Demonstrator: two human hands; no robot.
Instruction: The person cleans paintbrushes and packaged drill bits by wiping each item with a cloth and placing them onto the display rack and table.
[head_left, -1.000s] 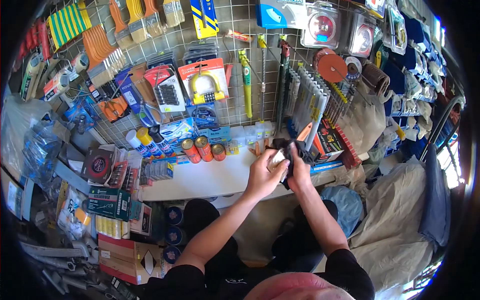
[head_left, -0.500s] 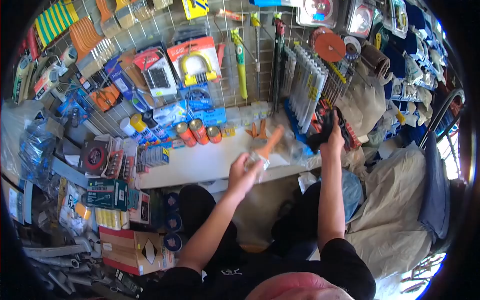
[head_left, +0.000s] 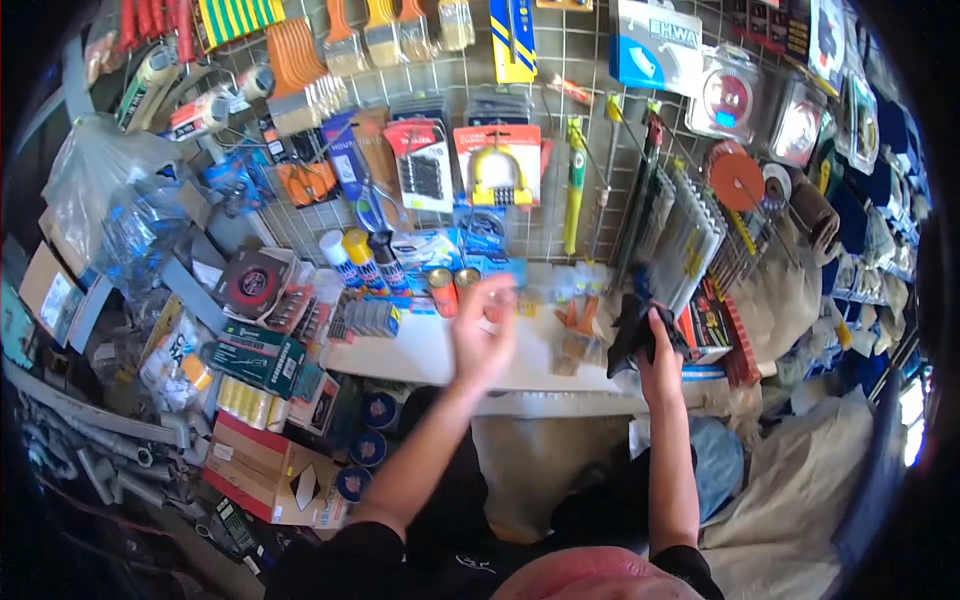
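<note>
A wire grid [head_left: 548, 150] hung with packaged goods fills the back, and below it runs a white counter [head_left: 530, 360], the front edge of which crosses above the person's dark-clothed knees. Both bare forearms reach forward from short black sleeves. The left slants inward across the view; the right stands almost straight up it, with the wrist near the counter's front edge.

The right hand [head_left: 662, 352] is closed around a bunched black cloth [head_left: 630, 335], its thumb laid along the near side. The cloth sits at the fingers, most of it bulging out to the left of the hand, over the right part of the counter and just beside a red-and-black box [head_left: 708, 320].

The left hand [head_left: 485, 335] is raised over the counter, blurred, its fingers apart and loosely bent — nothing shows in its grasp. It is well apart from the cloth and partly covers the orange tins [head_left: 441, 292] behind it.

Between the two hands, nearer the right one, orange-handled brushes [head_left: 578, 318] lie on the counter — handles toward the grid, bristles toward the person, close to the cloth's left edge.
</note>
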